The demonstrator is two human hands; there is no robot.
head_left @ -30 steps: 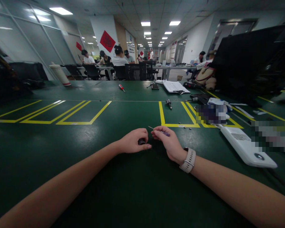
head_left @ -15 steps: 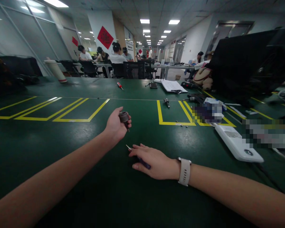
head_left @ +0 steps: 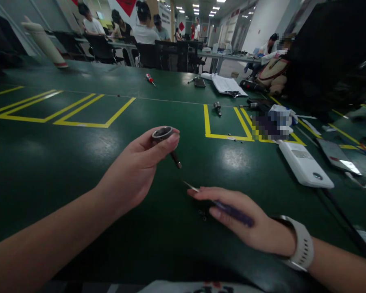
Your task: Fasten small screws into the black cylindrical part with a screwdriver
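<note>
Two hands closed on tools, our left (head_left: pixel 129 171) gripping a ring-headed metal part (head_left: pixel 162 134), our right (head_left: pixel 244 215) pinching a purple-handled pick (head_left: pixel 233 212).

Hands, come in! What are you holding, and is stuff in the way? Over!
Left hand: gripping dark metal part. Right hand: holding purple-handled tool. Tiny pieces lie beside right hand; nothing visible between tool tip and part. Over.

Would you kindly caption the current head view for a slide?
Over a green table, left hand holds a ringed metal part, right hand a slim purple-handled tool.
</note>
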